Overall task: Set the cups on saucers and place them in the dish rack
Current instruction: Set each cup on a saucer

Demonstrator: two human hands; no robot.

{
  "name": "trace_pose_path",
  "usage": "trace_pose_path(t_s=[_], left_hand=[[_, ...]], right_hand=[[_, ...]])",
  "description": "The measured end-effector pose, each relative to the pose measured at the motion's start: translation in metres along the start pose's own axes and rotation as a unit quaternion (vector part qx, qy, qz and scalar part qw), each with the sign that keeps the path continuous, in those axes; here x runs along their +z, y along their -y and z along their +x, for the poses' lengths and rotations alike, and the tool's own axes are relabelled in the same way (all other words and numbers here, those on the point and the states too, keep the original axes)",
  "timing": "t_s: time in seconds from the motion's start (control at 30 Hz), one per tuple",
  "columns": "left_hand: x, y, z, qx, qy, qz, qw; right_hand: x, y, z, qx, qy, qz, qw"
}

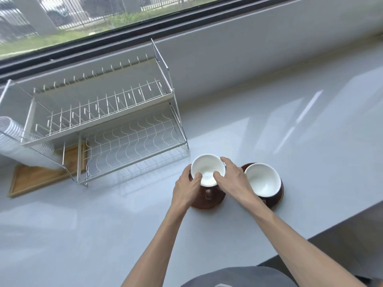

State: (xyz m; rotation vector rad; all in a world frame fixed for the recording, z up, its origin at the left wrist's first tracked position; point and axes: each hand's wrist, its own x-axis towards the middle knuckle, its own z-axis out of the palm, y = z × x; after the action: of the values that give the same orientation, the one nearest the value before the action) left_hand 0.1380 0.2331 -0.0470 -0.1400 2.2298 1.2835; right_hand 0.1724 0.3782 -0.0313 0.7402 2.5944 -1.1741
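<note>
Two brown cups with white insides stand on brown saucers on the grey counter. The left cup (207, 168) sits on its saucer (209, 201), handle toward me. My left hand (186, 189) grips its left rim, thumb inside. My right hand (232, 179) holds its right rim, thumb inside too. The right cup (262, 179) rests on its saucer (277, 201), untouched, just right of my right hand. The white two-tier wire dish rack (132, 146) stands to the upper left, its lower shelf bare and close to the left cup.
A stack of white plates (12, 139) leans in the rack's left end. A wooden board (39, 177) lies under the rack's left side. A window sill and wall run behind. The counter's front edge drops off at the lower right.
</note>
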Motion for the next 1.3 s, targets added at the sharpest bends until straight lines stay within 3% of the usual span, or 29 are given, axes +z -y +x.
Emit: trace_pose_path(t_s=[0.4, 1.3], left_hand=[[-0.006, 0.036, -0.019, -0.034, 0.004, -0.043, 0.999], [-0.005, 0.038, -0.007, -0.040, -0.006, -0.073, 0.997]], right_hand=[[0.030, -0.004, -0.029, 0.012, 0.014, 0.007, 1.000], [0.036, -0.012, -0.013, -0.016, 0.014, 0.044, 0.999]])
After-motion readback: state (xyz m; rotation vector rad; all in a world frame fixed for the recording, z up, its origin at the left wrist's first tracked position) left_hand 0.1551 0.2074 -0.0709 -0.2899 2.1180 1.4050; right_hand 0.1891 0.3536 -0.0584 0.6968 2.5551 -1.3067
